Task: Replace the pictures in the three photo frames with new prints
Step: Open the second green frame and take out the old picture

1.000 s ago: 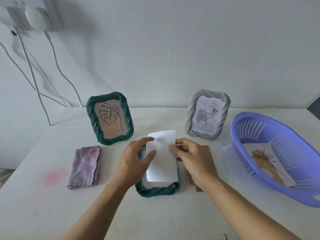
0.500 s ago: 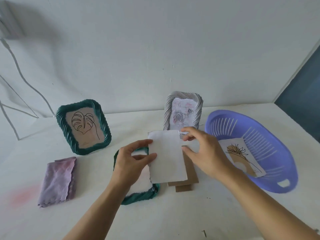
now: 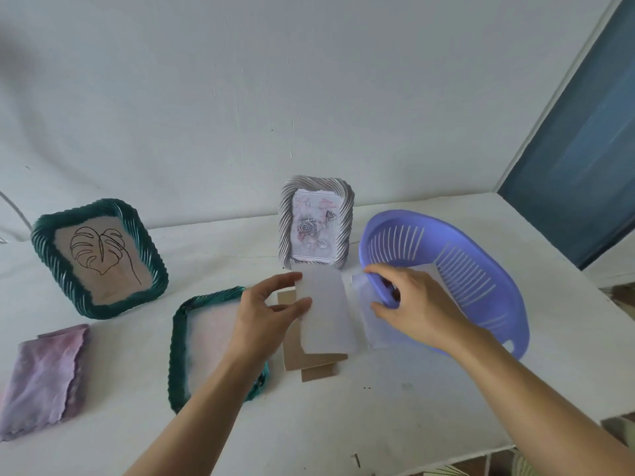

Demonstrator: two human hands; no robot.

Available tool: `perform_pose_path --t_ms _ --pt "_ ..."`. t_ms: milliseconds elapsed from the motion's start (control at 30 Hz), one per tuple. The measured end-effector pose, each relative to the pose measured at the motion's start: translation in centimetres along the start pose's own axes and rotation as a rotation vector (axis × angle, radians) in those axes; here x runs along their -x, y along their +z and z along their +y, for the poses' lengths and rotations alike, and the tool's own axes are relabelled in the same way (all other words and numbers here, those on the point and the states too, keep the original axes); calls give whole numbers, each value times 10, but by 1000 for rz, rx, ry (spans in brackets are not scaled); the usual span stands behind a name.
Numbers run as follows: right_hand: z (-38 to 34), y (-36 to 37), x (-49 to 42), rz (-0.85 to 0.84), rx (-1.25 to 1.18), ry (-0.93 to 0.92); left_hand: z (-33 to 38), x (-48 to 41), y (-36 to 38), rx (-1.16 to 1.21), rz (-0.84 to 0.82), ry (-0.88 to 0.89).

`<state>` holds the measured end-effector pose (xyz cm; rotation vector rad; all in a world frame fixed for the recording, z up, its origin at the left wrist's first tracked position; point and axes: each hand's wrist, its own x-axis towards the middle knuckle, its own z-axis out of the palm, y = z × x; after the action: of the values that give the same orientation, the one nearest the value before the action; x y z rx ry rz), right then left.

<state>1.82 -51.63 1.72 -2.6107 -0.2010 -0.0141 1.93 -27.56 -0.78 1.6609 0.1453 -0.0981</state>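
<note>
My left hand [image 3: 264,314] pinches the left edge of a white print [image 3: 326,314], blank side up, over a brown cardboard backing [image 3: 309,364]. Left of it a dark green frame [image 3: 177,355] lies flat and open, with a pale sheet inside. My right hand [image 3: 419,304] curls over the near rim of the purple basket [image 3: 481,269], the thumb outside the rim. Whether it grips anything is hidden. A corner of another print [image 3: 429,269] shows in the basket behind that hand. A second green frame [image 3: 44,245] with a leaf drawing and a silver frame [image 3: 285,221] with a rose picture stand at the back.
A folded pink-purple cloth [image 3: 41,376] lies at the front left. A clear sheet [image 3: 366,324] lies on the table between the white print and the basket. The white table ends at the right behind the basket, near a dark blue panel [image 3: 584,149].
My right hand let go of the white print and moved right to the basket rim. My left hand carried the print right, off the lying frame. The view turned right.
</note>
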Motion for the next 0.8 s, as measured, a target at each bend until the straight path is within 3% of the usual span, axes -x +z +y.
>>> perform_pose_path --t_ms 167,367,567,800 --pt "11 -8 0 125 -191 11 -2 -7 26 43 -1 3" --pt "16 -33 -2 114 -355 44 -12 -22 61 34 12 -35" --pt "24 -43 -4 121 -371 35 -25 -34 82 -180 35 -51" --pt "29 -47 -3 146 -392 23 -32 -39 91 -486 4 88"
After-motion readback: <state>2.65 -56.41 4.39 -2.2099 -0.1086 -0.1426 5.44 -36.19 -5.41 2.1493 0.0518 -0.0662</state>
